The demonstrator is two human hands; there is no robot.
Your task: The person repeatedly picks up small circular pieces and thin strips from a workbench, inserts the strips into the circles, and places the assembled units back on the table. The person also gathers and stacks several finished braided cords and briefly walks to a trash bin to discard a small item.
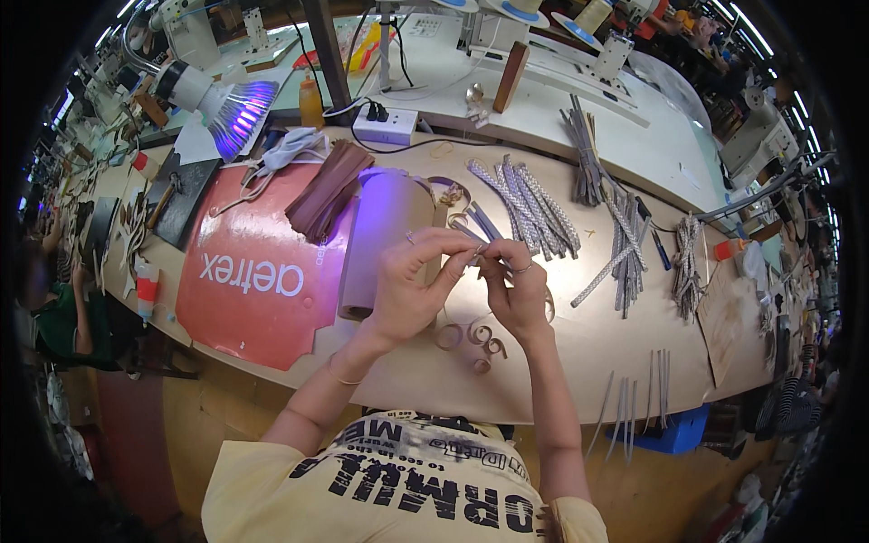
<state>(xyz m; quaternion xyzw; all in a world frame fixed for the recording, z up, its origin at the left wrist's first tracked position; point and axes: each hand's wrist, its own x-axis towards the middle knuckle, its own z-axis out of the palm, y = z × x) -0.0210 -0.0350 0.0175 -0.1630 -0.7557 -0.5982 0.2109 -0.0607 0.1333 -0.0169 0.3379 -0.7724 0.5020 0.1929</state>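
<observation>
Inside the bench's [434, 385] near edge, my left hand [409, 285] and right hand [518, 299] are pinching a strip [479, 252], fingertips together; short grips should be steadying it.

Thin greyish strip [478, 252] | mostly hidden | held up, pinched | near view centre

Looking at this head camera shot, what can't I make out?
All in the head view:
Small piece pinched between left hand and right hand: mostly covered by them.
Blue plastic object: upper part hidden by the tabletop.
Co-worker at far left: blurred, partly lost in the dark rim.
</observation>
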